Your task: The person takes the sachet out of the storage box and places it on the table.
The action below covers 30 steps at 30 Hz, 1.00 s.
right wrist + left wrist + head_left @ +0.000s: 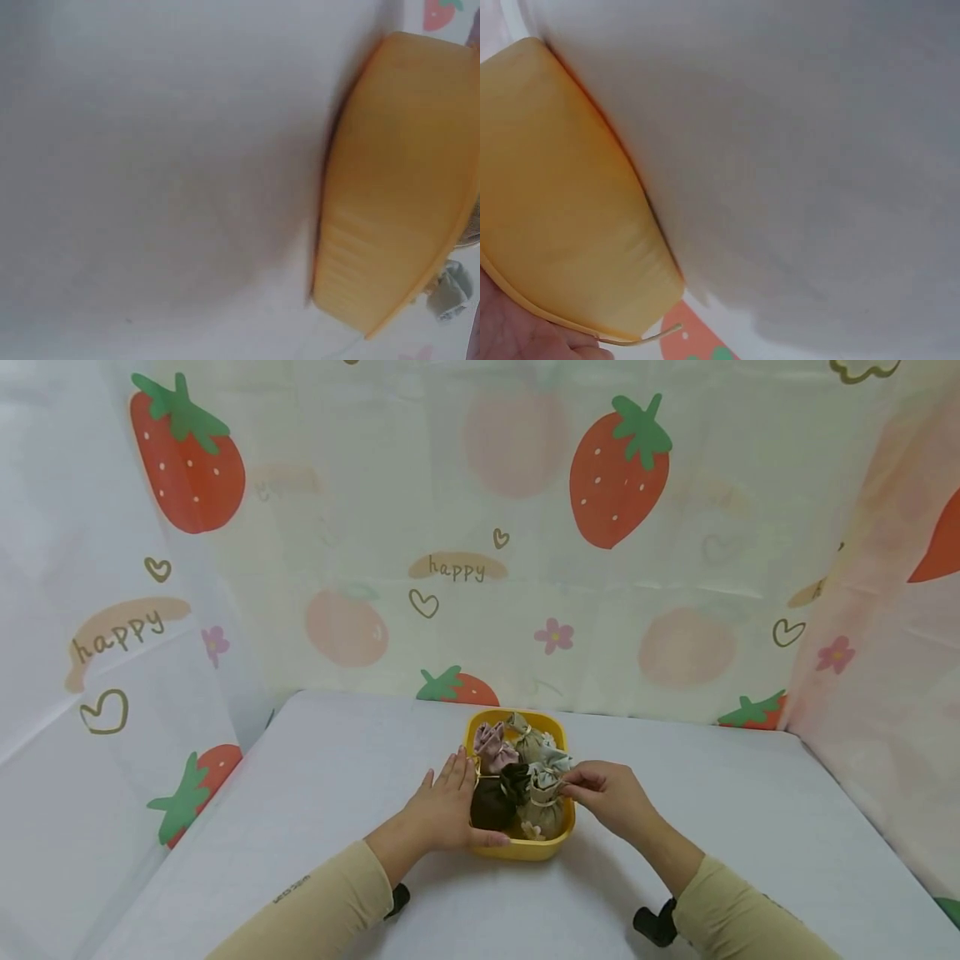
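Observation:
A yellow plastic basket point(525, 852) holds several small cloth drawstring pouches. My left hand point(448, 806) lies along its left side, fingers extended, with the thumb over the front rim. In the left wrist view the fingers point(525, 330) touch the basket rim, where a thin cord point(656, 335) sticks out. At the right side, my right hand point(611, 797) pinches the gathered top of a beige pouch point(542, 814). Beside that lie a black pouch point(492, 803), a pink pouch point(493, 745), an olive pouch point(527, 743) and a pale blue-grey pouch point(553, 758).
The basket stands on a white-covered table point(360, 752). Behind it and at both sides hang pale curtains point(480, 510) printed with strawberries, hearts and flowers. Dark devices point(656, 925) sit under both wrists.

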Available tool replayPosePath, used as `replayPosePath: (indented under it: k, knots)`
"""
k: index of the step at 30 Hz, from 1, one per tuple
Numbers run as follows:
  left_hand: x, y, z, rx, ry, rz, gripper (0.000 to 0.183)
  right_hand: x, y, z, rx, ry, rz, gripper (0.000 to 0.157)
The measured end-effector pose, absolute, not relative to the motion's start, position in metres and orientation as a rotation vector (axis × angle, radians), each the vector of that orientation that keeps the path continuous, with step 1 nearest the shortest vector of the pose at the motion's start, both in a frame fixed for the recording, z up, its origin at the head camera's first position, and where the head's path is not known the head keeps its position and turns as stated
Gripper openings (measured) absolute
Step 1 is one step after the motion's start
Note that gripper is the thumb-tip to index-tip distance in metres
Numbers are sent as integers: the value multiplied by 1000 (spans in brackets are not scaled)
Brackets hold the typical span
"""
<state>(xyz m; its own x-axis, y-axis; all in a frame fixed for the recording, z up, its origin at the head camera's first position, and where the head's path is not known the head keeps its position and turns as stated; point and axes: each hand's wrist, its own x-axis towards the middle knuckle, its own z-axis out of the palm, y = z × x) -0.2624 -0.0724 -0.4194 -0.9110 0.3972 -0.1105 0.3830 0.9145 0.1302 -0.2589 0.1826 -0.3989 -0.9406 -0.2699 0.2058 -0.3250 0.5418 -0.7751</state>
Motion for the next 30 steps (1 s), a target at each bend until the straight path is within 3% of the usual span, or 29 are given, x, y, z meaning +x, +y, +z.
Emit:
replayPosePath:
  k: [30]
  knots:
    - [-257, -71, -417, 577, 2925, 240, 128, -260, 208, -337, 477, -2529, 1274, 6]
